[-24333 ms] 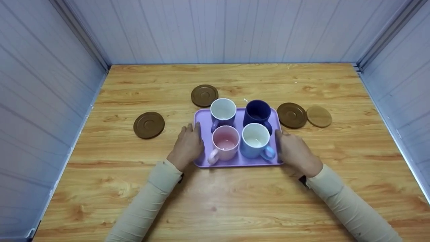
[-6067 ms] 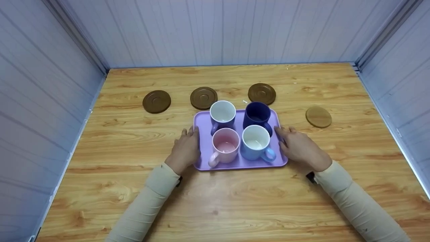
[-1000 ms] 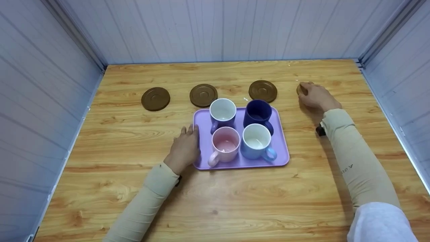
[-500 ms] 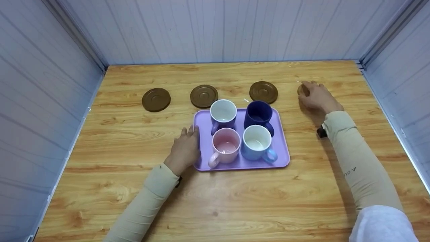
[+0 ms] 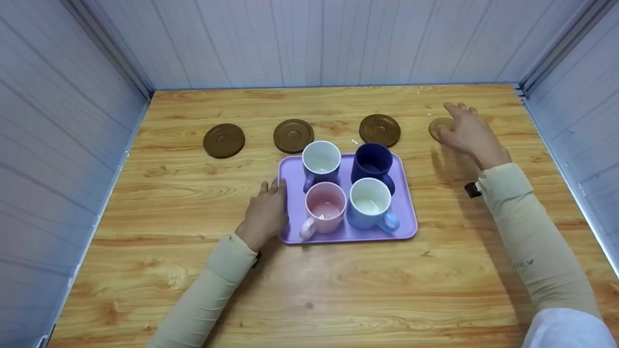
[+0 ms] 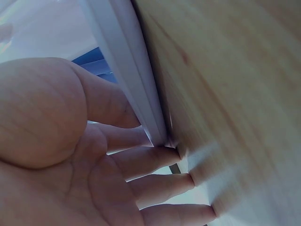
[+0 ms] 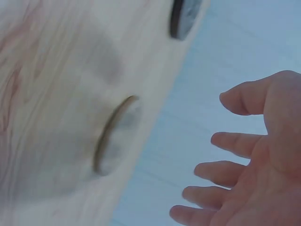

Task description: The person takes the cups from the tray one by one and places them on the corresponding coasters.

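Four mugs: pink (image 5: 325, 227), light blue (image 5: 363, 220), dark blue (image 5: 366, 171) and white-lined purple (image 5: 321, 177) stand upright mid-frame; probably glazed ceramic, heavyish, stiff, chippable, best taken by the handles (image 5: 306, 229).
Lilac tray (image 5: 294, 169): under the mugs, just below centre; likely light plastic, weighty when loaded; hold opposite rims, level, lest mugs slide.
Pale coaster (image 5: 436, 126): upper right, flat, partly hidden; seems thin, light and stiff, suited to an edge pinch.
Brown coasters (image 5: 224, 140) (image 5: 293, 136) (image 5: 379, 130): three, spaced across the upper left to upper right; likely light, rigid.
Left hand (image 5: 263, 212): at the tray's left edge, fingers straight, slightly apart, thumb and forefinger against the rim.
Right hand (image 5: 469, 133): above the pale coaster, fingers spread, holding nothing.
Table (image 5: 309, 295): wood-grained, smooth-looking, probably easy to slide on.
Walls (image 5: 309, 43): pale grooved panels along the top, left and right of the frame.
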`<state>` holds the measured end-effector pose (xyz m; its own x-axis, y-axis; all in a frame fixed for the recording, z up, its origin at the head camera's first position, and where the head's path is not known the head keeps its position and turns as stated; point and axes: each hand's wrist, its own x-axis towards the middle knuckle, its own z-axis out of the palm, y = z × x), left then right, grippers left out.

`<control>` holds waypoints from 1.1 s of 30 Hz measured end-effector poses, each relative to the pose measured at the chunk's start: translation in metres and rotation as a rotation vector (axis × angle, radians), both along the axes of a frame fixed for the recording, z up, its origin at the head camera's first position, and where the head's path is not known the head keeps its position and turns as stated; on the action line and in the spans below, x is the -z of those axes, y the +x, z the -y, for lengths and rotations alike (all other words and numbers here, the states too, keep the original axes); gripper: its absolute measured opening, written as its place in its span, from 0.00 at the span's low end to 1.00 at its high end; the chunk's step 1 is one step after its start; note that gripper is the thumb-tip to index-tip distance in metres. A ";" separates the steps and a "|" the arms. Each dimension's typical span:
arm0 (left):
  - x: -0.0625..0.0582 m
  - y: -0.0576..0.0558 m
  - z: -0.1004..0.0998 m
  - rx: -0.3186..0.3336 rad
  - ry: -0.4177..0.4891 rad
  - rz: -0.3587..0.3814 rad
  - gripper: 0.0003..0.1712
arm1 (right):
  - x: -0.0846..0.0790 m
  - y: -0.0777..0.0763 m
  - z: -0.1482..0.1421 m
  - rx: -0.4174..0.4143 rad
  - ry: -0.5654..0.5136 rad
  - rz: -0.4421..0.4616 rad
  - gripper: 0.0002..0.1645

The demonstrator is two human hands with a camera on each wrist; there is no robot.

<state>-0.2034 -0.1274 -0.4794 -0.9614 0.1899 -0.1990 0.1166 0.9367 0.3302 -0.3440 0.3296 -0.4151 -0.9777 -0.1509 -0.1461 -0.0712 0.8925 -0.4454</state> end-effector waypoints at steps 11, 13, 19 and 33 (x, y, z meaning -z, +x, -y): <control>0.001 0.001 0.001 -0.004 0.000 0.029 0.41 | 0.004 0.060 0.037 -0.097 0.025 -0.131 0.43; 0.000 0.001 0.001 -0.001 -0.006 0.027 0.41 | 0.013 0.071 0.044 -0.144 0.022 -0.166 0.42; -0.004 -0.002 0.001 0.004 -0.024 0.018 0.42 | 0.035 0.104 0.062 -0.248 0.018 -0.185 0.39; -0.002 -0.002 0.000 -0.004 -0.019 0.040 0.40 | 0.059 0.134 0.081 -0.328 0.101 -0.038 0.39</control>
<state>-0.2057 -0.1274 -0.4775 -0.9534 0.1815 -0.2410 0.0997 0.9434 0.3163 -0.2099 0.2490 -0.4737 -0.8847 -0.4444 -0.1410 -0.3760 0.8588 -0.3480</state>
